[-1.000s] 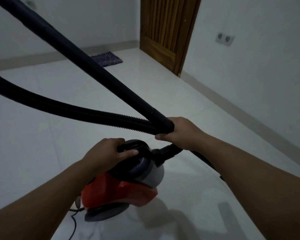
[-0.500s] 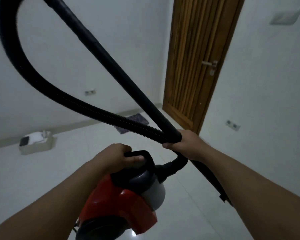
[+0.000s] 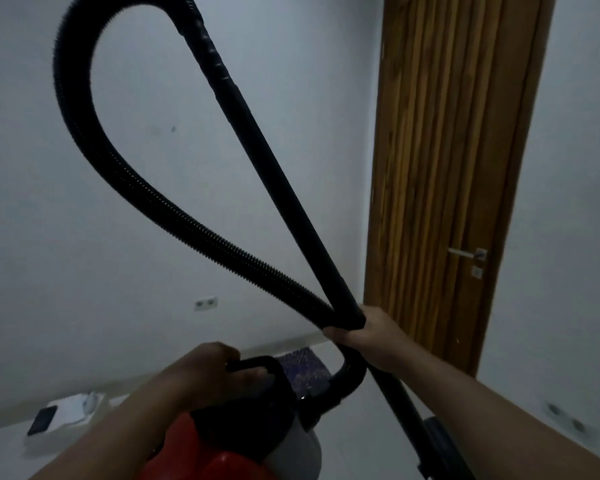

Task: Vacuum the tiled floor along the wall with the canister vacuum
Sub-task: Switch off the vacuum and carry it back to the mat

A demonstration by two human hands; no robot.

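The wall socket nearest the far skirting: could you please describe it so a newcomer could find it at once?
Start at the wooden door and look left along the white far wall. Low down, just above the skirting, sits a small white double socket. It is the only fitting on that wall, above the patterned mat.

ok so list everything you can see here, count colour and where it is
canister vacuum: one, red and grey, black handle, bottom centre
hose: one, black, ribbed, looping up left
wand: one, black, slanting from top to lower right
door: one, brown wood, right, closed
door handle: one, silver
wall sockets: one white pair, far wall
mat: one, dark patterned, by the door
white box: one, floor left
left hand: grips vacuum handle
right hand: grips wand and hose
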